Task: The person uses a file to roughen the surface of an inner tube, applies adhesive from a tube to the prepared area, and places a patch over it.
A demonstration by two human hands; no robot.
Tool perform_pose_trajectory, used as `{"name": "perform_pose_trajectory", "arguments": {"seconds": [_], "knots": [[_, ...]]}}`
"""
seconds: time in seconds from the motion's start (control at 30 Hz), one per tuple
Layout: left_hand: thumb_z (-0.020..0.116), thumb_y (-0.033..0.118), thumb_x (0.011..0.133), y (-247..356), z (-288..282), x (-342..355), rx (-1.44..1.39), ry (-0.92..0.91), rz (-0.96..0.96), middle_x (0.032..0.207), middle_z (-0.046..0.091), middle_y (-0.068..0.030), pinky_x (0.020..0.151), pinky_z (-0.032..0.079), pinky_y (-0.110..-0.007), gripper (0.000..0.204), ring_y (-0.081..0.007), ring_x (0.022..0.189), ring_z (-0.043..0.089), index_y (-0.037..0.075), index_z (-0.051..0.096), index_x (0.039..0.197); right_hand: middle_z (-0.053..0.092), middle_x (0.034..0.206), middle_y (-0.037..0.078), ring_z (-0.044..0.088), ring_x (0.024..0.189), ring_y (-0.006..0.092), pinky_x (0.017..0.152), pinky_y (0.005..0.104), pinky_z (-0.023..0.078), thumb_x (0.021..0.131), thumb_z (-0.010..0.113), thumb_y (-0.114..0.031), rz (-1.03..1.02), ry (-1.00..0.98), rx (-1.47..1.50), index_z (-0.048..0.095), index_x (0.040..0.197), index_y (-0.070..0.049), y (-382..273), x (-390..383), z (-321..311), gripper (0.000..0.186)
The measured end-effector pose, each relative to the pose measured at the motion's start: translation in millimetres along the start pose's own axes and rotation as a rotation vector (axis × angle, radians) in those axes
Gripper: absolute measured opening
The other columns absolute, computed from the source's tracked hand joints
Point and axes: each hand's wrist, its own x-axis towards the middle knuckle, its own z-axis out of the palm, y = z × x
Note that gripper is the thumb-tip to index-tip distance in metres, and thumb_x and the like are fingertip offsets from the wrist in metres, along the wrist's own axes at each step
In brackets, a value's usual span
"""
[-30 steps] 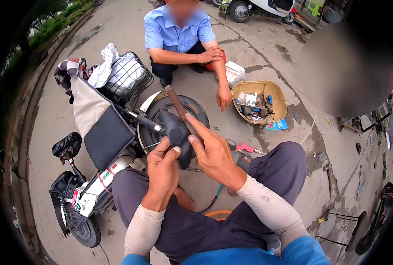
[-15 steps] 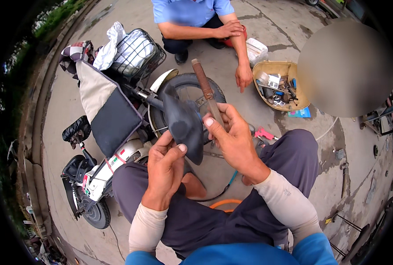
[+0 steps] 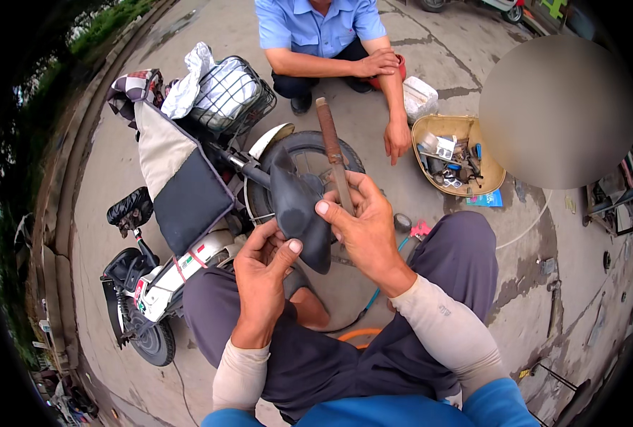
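A black rubber inner tube [image 3: 301,217] is stretched out in front of me, running toward a wheel lying on its side. My left hand [image 3: 261,274] is closed on its lower left edge, thumb raised against the curled fingers. My right hand [image 3: 370,231] grips a flat metal file [image 3: 332,146] by its blade, close beside the tube's right side. The file's brown wrapped handle points up and away from me. Some right fingertips are hidden behind the blade and tube.
The wheel [image 3: 352,146] belongs to a white electric bike [image 3: 161,290] tipped over at left, with a wire basket [image 3: 259,107]. A person in a blue shirt [image 3: 323,32] squats opposite. A tan tool bin [image 3: 498,171] stands at right; a pink air tool [image 3: 420,228] lies by my knee.
The whole view has shifted, so the bike, bin and squatting person appear slightly lower and farther right. Both hands keep their hold on the tube and file, with little visible change.
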Motion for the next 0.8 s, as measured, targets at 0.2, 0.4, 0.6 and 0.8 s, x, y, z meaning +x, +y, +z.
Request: {"name": "perform_pose_trajectory", "arguments": {"seconds": [0.2,0.4,0.6,0.8], "knots": [[0.078,0.001,0.093,-2,-4,-9,0.079,0.056,0.041,0.098,0.066,0.0,0.077,0.05,-0.022,0.03,-0.0066,0.088,0.061,-0.004,0.069,0.121,0.067,0.1,0.006,0.056,0.064,0.006,0.053,0.0226,0.045,0.095,0.075,-0.005,0.038,0.004,0.038,0.046,0.139,0.003,3,-3,1,0.053],[0.078,0.003,0.093,1,-2,-11,0.123,0.044,0.081,0.092,0.066,0.0006,0.081,0.049,-0.023,0.018,-0.0077,0.085,0.061,-0.003,0.073,0.109,0.067,0.099,0.008,0.054,0.059,0.0069,0.051,0.0233,0.044,0.096,0.072,-0.004,0.061,0.003,0.055,0.043,0.14,0.001,4,-11,7,0.052],[0.078,-0.002,0.091,1,-4,-13,0.125,0.066,0.13,0.091,0.065,0.0004,0.083,0.05,-0.024,0.02,-0.0086,0.086,0.061,-0.005,0.072,0.11,0.067,0.095,0.008,0.053,0.056,0.0067,0.049,0.0232,0.041,0.096,0.072,-0.003,0.081,0.018,0.15,0.044,0.137,0.0,10,-8,5,0.049],[0.08,0.0,0.09,-3,-9,-18,0.166,0.1,0.116,0.093,0.065,-0.0003,0.078,0.051,-0.023,0.02,-0.0072,0.083,0.06,-0.005,0.07,0.108,0.068,0.095,0.008,0.051,0.055,0.0067,0.048,0.0238,0.04,0.096,0.072,-0.003,0.095,0.038,0.171,0.045,0.136,0.0,5,-7,9,0.049]]}}
